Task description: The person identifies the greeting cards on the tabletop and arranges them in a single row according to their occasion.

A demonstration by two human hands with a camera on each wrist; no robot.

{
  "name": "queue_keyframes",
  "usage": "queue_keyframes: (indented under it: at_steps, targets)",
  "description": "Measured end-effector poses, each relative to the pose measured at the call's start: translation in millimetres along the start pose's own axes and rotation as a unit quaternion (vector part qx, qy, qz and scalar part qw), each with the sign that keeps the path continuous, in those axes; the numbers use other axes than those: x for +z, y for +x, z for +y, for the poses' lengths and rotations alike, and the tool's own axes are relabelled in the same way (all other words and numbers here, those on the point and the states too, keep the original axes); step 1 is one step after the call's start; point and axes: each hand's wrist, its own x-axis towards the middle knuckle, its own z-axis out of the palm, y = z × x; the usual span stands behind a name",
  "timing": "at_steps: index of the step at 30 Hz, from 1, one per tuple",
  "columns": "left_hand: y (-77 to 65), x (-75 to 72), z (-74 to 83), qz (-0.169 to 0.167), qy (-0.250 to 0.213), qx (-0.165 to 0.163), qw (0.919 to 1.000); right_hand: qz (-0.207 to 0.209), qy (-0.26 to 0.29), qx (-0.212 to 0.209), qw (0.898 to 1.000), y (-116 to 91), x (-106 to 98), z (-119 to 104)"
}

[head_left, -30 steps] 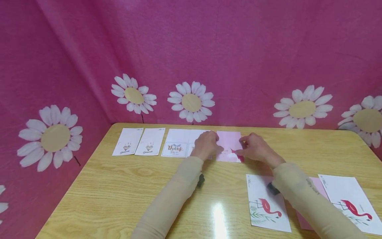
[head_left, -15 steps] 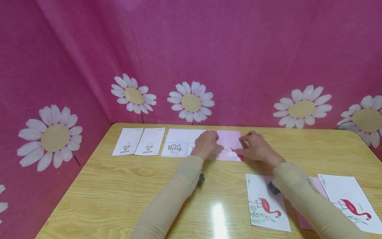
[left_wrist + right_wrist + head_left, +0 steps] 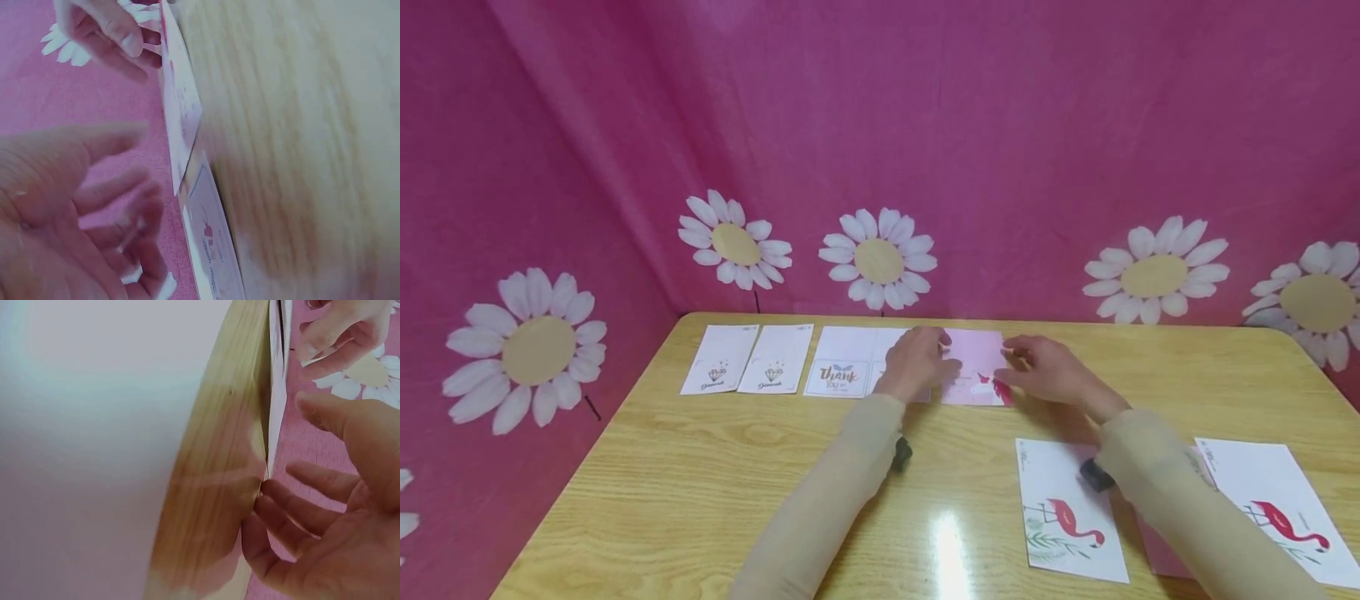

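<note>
A pink card (image 3: 972, 350) with a white and red picture near its lower edge lies flat at the back of the table, between my two hands. At its left edge is my left hand (image 3: 917, 362), which partly covers the second "Thank you" card (image 3: 887, 340). My right hand (image 3: 1048, 367) stands at the card's right edge. In the left wrist view, the left thumb and fingers (image 3: 119, 134) are spread apart with nothing between them. The right wrist view shows loosely bent right fingers (image 3: 287, 506), their tips right at the card's edge, the thumb held apart.
Two white diamond cards (image 3: 720, 358) (image 3: 777, 358) and another "Thank you" card (image 3: 838, 358) line the back left. Nearer, two flamingo cards (image 3: 1063, 500) (image 3: 1273, 500) and another pink card (image 3: 1161, 542) lie at right, partly under the right sleeve. A daisy-patterned pink curtain (image 3: 1000, 167) hangs behind the table.
The pink card has slid slightly toward the back. My right hand has shifted a little right, its thumb uncovering more of the card's red picture. The left hand has barely moved.
</note>
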Motion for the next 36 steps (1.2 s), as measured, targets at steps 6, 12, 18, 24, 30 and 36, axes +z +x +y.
queue_keyframes:
  at_steps: [6,12,18,24,30,36]
  targets:
    - [-8.1,-5.1,-2.2,0.005,-0.074,0.049,0.9960,0.007,-0.013,-0.022,1.000,-11.7,-7.0,8.0]
    - [-19.0,-2.2,0.6,0.004,-0.113,0.091,0.9894,0.011,-0.035,-0.068,0.997,-32.8,-16.3,20.8]
    - [-28.8,8.3,8.4,-0.028,-0.111,0.176,0.9778,-0.005,-0.043,-0.087,0.995,-58.5,-28.8,30.5]
    - [-36.4,19.9,23.0,-0.061,-0.079,0.233,0.9673,0.004,-0.043,-0.087,0.995,-82.2,-42.1,41.7]
    - [-41.5,31.1,39.4,-0.092,-0.060,0.244,0.9636,0.013,-0.046,-0.089,0.995,-102.1,-52.0,56.9]
    - [-45.2,40.1,52.2,-0.106,-0.050,0.237,0.9643,0.029,-0.065,-0.078,0.994,-119.3,-58.9,71.3]
